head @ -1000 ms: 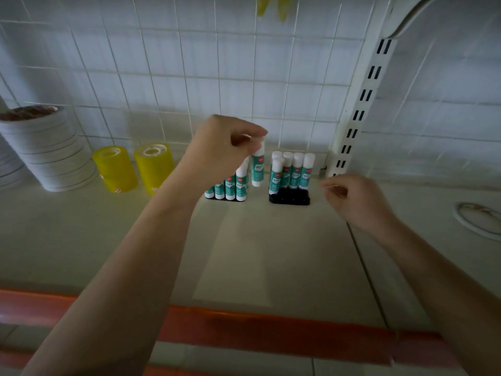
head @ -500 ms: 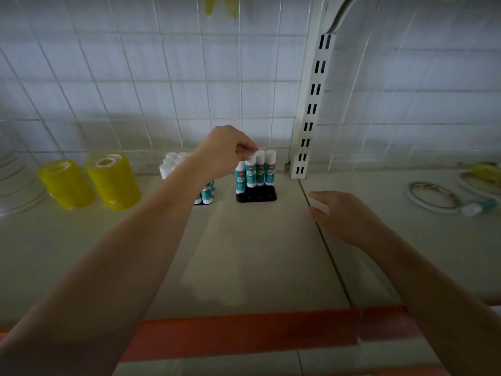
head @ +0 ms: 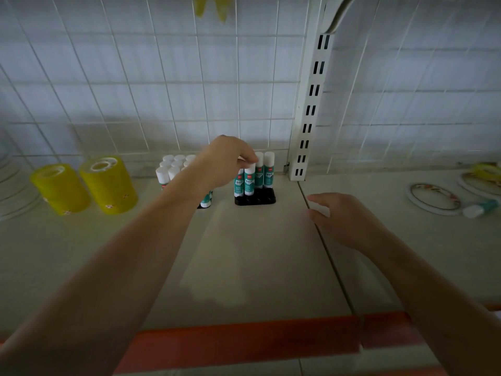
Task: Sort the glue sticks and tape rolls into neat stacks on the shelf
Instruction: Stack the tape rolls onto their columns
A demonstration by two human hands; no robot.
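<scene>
My left hand (head: pixel 223 161) pinches the white cap of a teal glue stick (head: pixel 249 183) standing in a black holder tray (head: pixel 255 198) at the back of the shelf, beside other upright sticks (head: pixel 264 169). A second group of glue sticks (head: pixel 173 166) stands left of it, partly hidden by my forearm. Two yellow tape stacks (head: pixel 84 184) sit further left. My right hand (head: pixel 344 218) hovers over the shelf, fingers relaxed, holding nothing. One loose glue stick (head: pixel 481 208) lies at the far right next to flat tape rolls (head: pixel 435 199).
A white slotted upright (head: pixel 311 104) rises behind the seam between two shelf boards. A wire grid (head: pixel 162 77) covers the back wall. The shelf's front edge is an orange strip (head: pixel 244 340). White tape rolls (head: pixel 10 185) show at the far left edge.
My left hand carried the glue stick to the right and set it down into the black tray. The view swung right, revealing the loose stick and flat rolls. My right hand opened and lowered.
</scene>
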